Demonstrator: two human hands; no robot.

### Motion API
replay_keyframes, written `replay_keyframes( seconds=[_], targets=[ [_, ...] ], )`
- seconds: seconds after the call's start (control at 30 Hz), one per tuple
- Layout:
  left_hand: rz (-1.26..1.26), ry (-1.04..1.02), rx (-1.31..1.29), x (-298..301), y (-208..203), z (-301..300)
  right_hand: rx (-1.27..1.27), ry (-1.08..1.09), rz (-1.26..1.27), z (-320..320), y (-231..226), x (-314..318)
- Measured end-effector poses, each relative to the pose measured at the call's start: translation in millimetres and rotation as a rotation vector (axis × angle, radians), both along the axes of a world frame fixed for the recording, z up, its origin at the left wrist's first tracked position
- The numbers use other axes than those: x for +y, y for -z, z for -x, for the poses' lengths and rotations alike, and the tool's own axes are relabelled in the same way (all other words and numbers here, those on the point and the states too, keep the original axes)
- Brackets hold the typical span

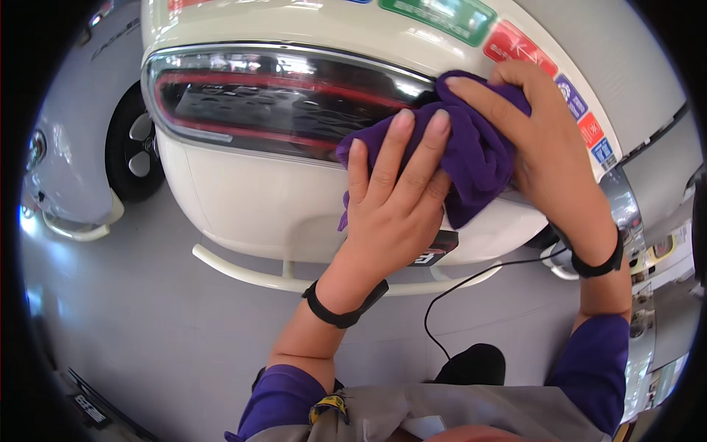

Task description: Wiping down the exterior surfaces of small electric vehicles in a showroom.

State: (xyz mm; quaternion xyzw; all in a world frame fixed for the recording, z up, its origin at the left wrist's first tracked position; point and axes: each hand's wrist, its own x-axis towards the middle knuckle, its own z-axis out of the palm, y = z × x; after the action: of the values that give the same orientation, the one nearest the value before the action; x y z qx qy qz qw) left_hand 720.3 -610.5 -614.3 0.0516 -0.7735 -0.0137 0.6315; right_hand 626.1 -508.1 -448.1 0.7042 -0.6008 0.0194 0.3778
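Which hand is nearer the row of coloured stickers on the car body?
Right. The right hand lies on the purple cloth just below the stickers; the left hand presses the cloth lower, farther away.

We are extending both forearms upward from the lower edge of the head view. Our left hand [394, 202] is lying flat, palm down, with the fingers [401, 140] held straight and close together, pointing up and slightly right. Our right hand [534, 132] is sitting just beside it, higher and to the right, with the fingers curling leftward and the knuckles raised. We are wearing a dark band on each wrist. Both sleeves are ending above the wrists, leaving the forearms bare. The two hands are nearly touching at the fingertips.
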Motion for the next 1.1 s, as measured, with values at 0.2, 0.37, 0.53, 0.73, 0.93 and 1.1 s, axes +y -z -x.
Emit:
replay_keyframes(
  seconds=[0.2,0.37,0.53,0.73,0.93,1.1],
  targets=[
    [-0.186,0.000,0.065,8,-3,10,0.006,-0.133,0.032,-8,5,-33],
    [-0.096,-0.018,0.072,-8,-2,-4,-0.013,-0.003,0.036,-3,13,-6],
    [-0.160,0.026,0.072,0,-7,3,0.014,-0.090,0.078,-10,11,-26],
    [-0.177,-0.007,0.099,-13,-2,-7,0.021,-0.073,0.160,-13,19,-29],
    [-0.117,0.079,-0.022,0,-15,-7,0.011,0.035,0.312,4,40,-3],
    [-0.149,0.044,0.078,-8,-10,-6,0.055,-0.019,0.243,-15,27,-29]
  ],
)
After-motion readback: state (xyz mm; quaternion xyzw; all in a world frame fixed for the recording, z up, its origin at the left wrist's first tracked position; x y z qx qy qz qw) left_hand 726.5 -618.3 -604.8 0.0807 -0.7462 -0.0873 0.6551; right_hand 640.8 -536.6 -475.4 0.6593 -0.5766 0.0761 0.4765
